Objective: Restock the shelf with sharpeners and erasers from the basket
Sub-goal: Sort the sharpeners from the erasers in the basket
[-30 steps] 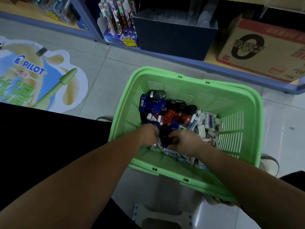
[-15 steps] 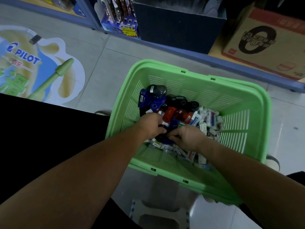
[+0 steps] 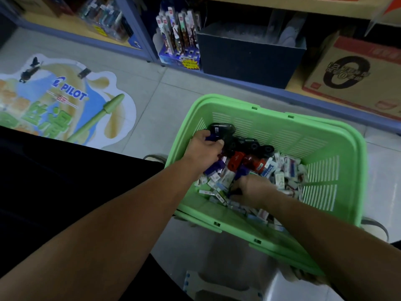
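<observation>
tiled shop floor lay beneath the green basket, near the shelf. left hand grip held a blue sharpener at the basket's far left corner. right hand grip curled among erasers, contents indeterminate. risk: a hasty lift could drag loose pieces over the rim.

Dim, bluish indoor light, underexposed. Lower left was near-black shadow. Wide-angle bending at edges. Slight motion blur throughout; upper shelf goods soft, no glare.
</observation>
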`<state>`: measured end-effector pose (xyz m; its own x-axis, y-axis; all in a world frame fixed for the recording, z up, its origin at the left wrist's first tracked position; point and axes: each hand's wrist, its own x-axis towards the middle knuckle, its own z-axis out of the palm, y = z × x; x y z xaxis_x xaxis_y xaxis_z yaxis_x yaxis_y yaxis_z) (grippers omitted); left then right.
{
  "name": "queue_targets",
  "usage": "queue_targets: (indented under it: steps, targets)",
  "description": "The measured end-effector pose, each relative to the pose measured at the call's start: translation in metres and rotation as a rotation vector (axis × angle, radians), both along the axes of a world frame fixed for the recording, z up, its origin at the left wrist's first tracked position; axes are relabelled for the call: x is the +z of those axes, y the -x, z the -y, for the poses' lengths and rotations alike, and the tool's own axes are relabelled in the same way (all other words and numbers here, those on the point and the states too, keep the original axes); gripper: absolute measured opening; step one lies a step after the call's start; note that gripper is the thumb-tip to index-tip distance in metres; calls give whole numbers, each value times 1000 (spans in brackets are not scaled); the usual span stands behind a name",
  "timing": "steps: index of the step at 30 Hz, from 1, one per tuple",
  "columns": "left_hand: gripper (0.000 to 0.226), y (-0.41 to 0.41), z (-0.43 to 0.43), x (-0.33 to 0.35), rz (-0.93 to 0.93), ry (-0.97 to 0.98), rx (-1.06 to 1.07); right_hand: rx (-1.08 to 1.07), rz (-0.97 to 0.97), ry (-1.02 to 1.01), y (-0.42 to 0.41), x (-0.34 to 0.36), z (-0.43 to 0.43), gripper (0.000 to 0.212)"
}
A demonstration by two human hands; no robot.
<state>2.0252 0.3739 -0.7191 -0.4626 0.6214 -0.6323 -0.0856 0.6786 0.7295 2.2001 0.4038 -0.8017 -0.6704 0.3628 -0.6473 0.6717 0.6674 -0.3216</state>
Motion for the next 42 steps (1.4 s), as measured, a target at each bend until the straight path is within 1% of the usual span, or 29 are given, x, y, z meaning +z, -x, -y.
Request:
queue_targets:
  steps: [1,3,5,6,7,9,11,13,15,17,19,21,22,23,25,26,28,30,31,33,35,36,38,39,40,41,42]
  targets:
    - [48,-2,1,-4,7,11,-2,-97,-42,33,-2,0,-5,20]
    - [40,-3,5,-8,-9,30,-18,-269,-124,89,-6,-1,-13,18]
    - [29,-3,9,-9,-75,50,-72,-293,-117,120,-8,2,-14,19]
    - [23,-2,11,-10,-111,56,-104,-274,-99,128,-7,4,-11,22]
    - [22,-2,13,-11,-128,61,-134,-256,-74,122,-6,5,-6,28]
    - [27,-4,17,-14,-90,94,-171,-174,-2,36,-2,4,7,39]
    - [32,-4,22,-17,-112,169,-272,-31,25,-100,3,-2,19,36]
    - [27,-2,27,-22,-158,255,-412,46,19,-175,3,-7,22,32]
    - [26,2,31,-27,-227,365,-580,79,27,-195,1,-8,19,32]
    - [32,4,33,-31,-286,474,-722,146,63,-200,3,-7,16,34]
    - [41,6,35,-35,-242,514,-745,173,117,-200,7,-8,16,39]
    - [56,5,37,-36,-151,492,-708,105,166,-176,12,-12,20,49]
    - [62,4,38,-35,-124,481,-689,62,176,-165,15,-13,21,49]
    - [65,4,38,-36,-111,474,-672,28,168,-163,16,-14,22,44]
    - [63,5,37,-37,-108,451,-629,-49,128,-115,18,-11,18,31]
    - [60,6,36,-38,-112,437,-607,-116,100,-44,16,-9,12,27]
    - [54,6,34,-41,-125,422,-576,-318,3,202,10,-5,-5,22]
    - [53,3,33,-43,-128,423,-599,-600,-122,479,1,6,-23,16]
    - [54,1,32,-44,-125,428,-617,-731,-165,586,-4,12,-30,15]
    - [54,-2,31,-48,-122,426,-638,-882,-233,717,-10,27,-37,16]
    - [50,-3,32,-51,-124,409,-622,-947,-325,736,-8,37,-41,18]
    - [48,-4,32,-51,-133,399,-611,-1002,-401,730,-5,42,-41,21]
    - [44,-1,34,-54,-220,384,-604,-1153,-558,725,3,45,-44,29]
    - [44,0,35,-54,-284,383,-621,-1179,-607,714,6,46,-44,37]
    - [45,2,36,-55,-332,387,-637,-1148,-616,652,8,45,-43,46]
    - [46,3,37,-56,-350,394,-652,-1063,-586,527,8,44,-42,52]
    - [47,4,37,-56,-356,397,-682,-954,-541,356,7,43,-39,49]
